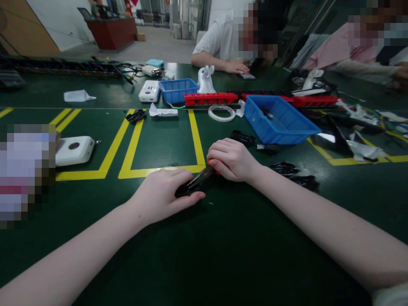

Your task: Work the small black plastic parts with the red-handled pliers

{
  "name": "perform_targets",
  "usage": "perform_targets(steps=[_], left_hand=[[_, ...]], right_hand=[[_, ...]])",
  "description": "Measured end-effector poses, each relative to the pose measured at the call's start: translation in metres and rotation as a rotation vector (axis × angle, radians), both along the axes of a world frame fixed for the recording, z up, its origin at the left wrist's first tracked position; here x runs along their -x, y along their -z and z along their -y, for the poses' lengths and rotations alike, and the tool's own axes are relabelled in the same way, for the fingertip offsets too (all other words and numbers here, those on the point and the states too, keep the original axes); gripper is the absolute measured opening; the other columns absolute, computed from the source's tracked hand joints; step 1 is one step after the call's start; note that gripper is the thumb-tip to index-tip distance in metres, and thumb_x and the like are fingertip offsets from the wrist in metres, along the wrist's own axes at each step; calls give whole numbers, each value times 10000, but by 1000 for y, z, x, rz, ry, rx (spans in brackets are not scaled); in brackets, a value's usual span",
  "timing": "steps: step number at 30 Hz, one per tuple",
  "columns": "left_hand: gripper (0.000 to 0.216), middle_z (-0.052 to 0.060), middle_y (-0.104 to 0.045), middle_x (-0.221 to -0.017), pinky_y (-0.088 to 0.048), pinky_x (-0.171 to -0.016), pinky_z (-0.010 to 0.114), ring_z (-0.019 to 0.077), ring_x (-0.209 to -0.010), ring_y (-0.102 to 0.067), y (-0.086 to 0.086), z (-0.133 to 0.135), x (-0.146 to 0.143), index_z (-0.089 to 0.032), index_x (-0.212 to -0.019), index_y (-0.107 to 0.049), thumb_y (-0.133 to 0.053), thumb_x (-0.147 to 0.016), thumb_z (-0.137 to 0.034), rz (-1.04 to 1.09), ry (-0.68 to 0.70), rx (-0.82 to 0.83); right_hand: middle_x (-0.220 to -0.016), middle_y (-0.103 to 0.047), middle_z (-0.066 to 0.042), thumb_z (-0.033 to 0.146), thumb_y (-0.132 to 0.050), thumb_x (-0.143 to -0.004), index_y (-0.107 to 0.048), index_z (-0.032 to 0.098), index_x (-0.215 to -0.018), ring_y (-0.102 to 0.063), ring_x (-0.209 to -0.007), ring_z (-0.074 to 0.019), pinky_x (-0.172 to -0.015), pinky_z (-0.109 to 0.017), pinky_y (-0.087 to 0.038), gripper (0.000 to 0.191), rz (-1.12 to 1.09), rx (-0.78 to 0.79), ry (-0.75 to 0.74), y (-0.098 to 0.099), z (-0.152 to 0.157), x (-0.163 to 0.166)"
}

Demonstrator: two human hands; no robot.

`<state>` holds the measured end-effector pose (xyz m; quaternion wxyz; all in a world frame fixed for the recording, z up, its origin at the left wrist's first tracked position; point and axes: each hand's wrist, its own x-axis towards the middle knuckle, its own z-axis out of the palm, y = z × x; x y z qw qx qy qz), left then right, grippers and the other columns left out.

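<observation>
My left hand (162, 193) is closed over a small black part (184, 191) and presses it to the green table (204, 255) near the centre. My right hand (231, 159) is wrapped round the red handles of a pair of pliers (202, 176). The dark jaws of the pliers point left and down and touch the black part. Most of the part is hidden under my left fingers.
A blue bin (280, 121) stands behind my right hand, with black parts (244, 138) beside it and more black pieces (293, 172) to the right. Further back lie a tape roll (222, 113), red strips (210, 98), a smaller blue bin (177, 90) and white devices (75, 149). Two people sit across the table.
</observation>
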<state>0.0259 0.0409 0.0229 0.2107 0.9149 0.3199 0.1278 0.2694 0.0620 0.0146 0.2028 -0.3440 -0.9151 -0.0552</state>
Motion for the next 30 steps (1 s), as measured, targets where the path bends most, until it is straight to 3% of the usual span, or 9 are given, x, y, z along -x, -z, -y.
perform_targets(steps=[10,22,30], left_hand=[[366,3,-604,-721,-336,-544,243,136,-616,-533,-5,1,0,-186,-836,-594,-455,-945,-507,-21,-2,30],[349,13,-595,-729,-358,-564,250,144,-633,-529,-7,3,-1,-179,-829,-596,-442,-956,-466,-25,24,20],[321,5,-599,-738,-371,-568,248,147,-644,-545,-8,4,-1,-191,-844,-589,-446,-956,-457,-24,15,34]], right_hand=[[-797,-596,-60,586,-392,-932,-564,182,-781,-514,-727,-184,-668,-321,-320,464,1,68,-50,-2,-2,1],[-819,-621,-70,381,-314,-990,-592,170,-804,-521,-773,-184,-697,-323,-319,395,10,43,-7,1,-1,1],[-810,-615,-72,367,-356,-970,-599,169,-796,-520,-749,-182,-687,-322,-320,359,-6,25,3,0,0,2]])
